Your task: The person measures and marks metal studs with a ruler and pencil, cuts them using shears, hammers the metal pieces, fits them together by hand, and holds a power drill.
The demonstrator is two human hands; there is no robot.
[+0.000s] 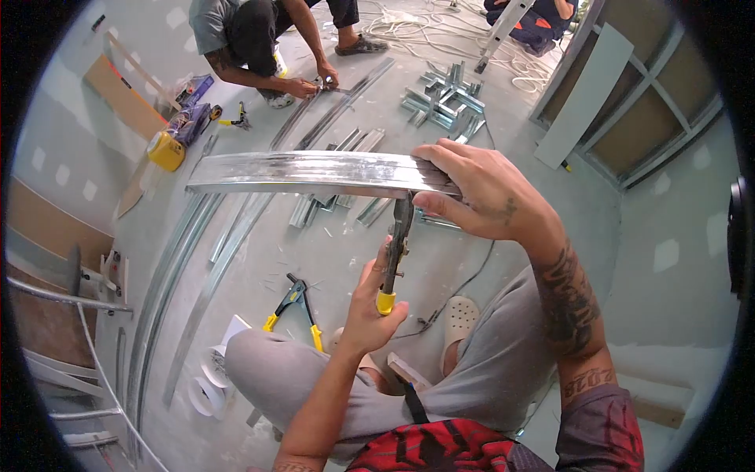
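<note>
A shiny metal channel (pixel 307 169) lies crosswise in front of me, above the floor. My right hand (pixel 491 193) is closed around its right end, fingers over the top and thumb below. Under that end, my left hand (pixel 373 311) grips a dark metal hand tool (pixel 399 236) with a yellow handle, seen edge-on, possibly snips. The tool's upper tip meets the underside of the channel near my right thumb; whether its jaws are closed on the metal cannot be made out. On the floor below lies a hand riveter (pixel 295 303) with yellow handles.
Long metal profiles (pixel 169 271) run along the floor at left, beside a metal ladder-like frame (pixel 86 413). Cut channel pieces (pixel 448 98) are piled ahead. A co-worker (pixel 259 39) crouches over profiles. A cable (pixel 472 279) crosses the floor; a panel frame (pixel 637 94) leans right.
</note>
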